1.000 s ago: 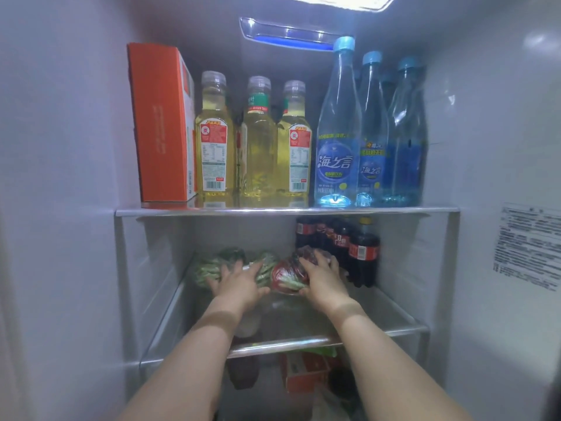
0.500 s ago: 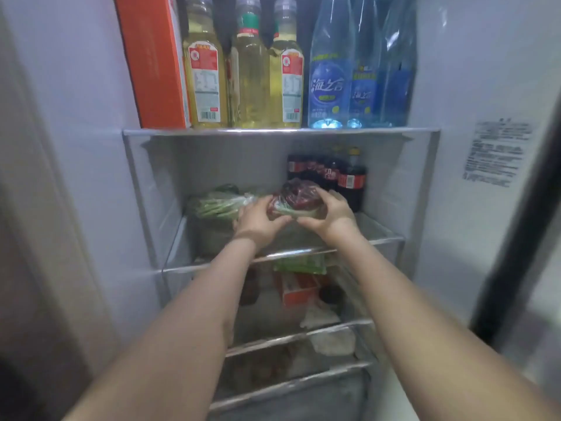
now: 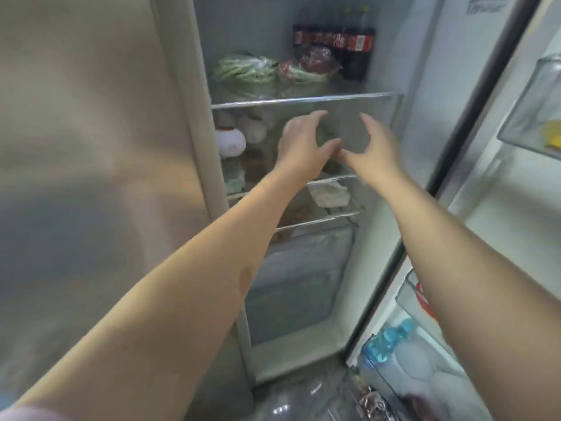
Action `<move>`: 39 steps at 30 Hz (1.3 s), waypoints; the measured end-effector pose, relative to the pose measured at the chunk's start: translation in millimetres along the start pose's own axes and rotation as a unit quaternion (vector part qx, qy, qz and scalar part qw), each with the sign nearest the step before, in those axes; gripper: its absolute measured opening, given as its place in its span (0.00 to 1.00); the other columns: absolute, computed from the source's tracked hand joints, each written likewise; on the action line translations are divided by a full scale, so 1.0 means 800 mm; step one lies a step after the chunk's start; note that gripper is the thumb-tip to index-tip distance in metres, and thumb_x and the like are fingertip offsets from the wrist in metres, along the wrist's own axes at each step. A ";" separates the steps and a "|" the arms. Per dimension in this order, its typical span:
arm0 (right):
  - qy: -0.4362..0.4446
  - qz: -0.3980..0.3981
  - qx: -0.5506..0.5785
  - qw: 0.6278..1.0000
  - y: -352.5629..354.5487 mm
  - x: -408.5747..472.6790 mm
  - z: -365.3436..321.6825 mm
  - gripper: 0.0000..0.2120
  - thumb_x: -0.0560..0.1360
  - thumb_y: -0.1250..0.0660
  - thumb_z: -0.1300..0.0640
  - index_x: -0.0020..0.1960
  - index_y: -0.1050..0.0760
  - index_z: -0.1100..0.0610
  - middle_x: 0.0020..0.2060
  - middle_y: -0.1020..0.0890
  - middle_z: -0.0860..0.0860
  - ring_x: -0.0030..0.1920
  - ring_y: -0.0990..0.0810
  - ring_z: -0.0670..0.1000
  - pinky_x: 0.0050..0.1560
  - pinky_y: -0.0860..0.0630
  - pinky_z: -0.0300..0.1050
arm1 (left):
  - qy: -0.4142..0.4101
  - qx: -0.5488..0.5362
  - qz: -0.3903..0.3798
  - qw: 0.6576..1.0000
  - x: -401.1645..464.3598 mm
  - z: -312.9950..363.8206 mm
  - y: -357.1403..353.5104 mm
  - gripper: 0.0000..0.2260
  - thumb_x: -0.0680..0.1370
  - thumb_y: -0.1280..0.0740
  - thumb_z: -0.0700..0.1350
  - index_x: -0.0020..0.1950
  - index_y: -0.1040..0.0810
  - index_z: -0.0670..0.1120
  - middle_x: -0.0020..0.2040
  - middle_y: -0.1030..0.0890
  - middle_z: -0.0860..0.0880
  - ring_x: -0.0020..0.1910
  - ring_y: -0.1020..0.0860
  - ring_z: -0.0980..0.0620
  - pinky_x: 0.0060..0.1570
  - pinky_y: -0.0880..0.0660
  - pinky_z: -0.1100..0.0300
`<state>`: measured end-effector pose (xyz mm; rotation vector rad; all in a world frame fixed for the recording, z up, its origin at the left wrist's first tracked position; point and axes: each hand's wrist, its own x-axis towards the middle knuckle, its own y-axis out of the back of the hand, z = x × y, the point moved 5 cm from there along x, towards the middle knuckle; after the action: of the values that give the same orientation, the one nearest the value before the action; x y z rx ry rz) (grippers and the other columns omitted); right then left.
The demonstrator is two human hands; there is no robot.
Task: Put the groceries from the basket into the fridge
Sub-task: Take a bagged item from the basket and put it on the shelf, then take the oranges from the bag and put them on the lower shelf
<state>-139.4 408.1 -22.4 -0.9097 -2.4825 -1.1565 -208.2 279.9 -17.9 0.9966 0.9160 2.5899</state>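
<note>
- In front of the open fridge [image 3: 425, 123], both bare arms reach forward, the hands level with the space just under the glass shelf [image 3: 306, 100].
- The left hand [image 3: 303, 141] has its fingers spread and only loosely bent; it holds nothing.
- The right hand [image 3: 376, 144] is likewise spread wide and holds nothing. Its thumb tip comes very near the left thumb; blur hides whether they touch.
- On the glass shelf lies a bag of green beans [image 3: 246, 69], towards the left.
- Just beside it on the right lies a wrapped pack of red and green vegetables [image 3: 308, 68]; both hands are well clear of it.
- Behind that pack, at the back right of the shelf, stand dark cola bottles [image 3: 337, 41] with red labels.
- Under the shelf, at the left, sit pale round things [image 3: 232, 141]; blur makes them hard to name.
- Lower down a whitish bag [image 3: 329, 192] lies on a further shelf, with a frosted drawer [image 3: 297, 284] beneath.
- On the right the open door [image 3: 501, 177] carries bins; blue-capped bottles [image 3: 391, 335] stand in the lowest one.
- The basket does not show.
</note>
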 end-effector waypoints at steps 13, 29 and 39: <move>-0.080 -0.085 0.031 0.993 -0.020 -0.370 -0.050 0.44 0.68 0.24 0.48 0.76 0.43 0.54 0.73 0.37 0.53 0.72 0.38 0.50 0.67 0.43 0.38 | 0.127 0.009 -0.113 0.985 -0.401 -0.077 0.126 0.27 0.75 0.31 0.53 0.71 0.32 0.47 0.69 0.28 0.47 0.70 0.34 0.45 0.69 0.37 0.52; -0.032 -0.246 0.063 0.967 -0.262 -0.621 -0.330 0.44 0.68 0.24 0.49 0.77 0.44 0.53 0.74 0.39 0.51 0.74 0.40 0.49 0.71 0.42 0.43 | 0.316 0.046 -0.097 0.943 -0.696 -0.313 0.419 0.24 0.76 0.32 0.51 0.71 0.32 0.50 0.67 0.27 0.46 0.66 0.30 0.44 0.64 0.32 0.50; -0.035 -0.333 0.117 0.935 -0.464 -0.762 -0.498 0.43 0.69 0.24 0.51 0.77 0.44 0.52 0.75 0.40 0.51 0.74 0.41 0.50 0.68 0.43 0.41 | 0.465 0.062 -0.073 0.880 -0.874 -0.492 0.633 0.27 0.73 0.32 0.60 0.70 0.31 0.54 0.67 0.26 0.49 0.60 0.25 0.48 0.57 0.27 0.54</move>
<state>83.1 -338.6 -269.2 -0.0214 -3.0052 -0.9560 60.8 -585.2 -298.7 -0.4019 1.2737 2.8557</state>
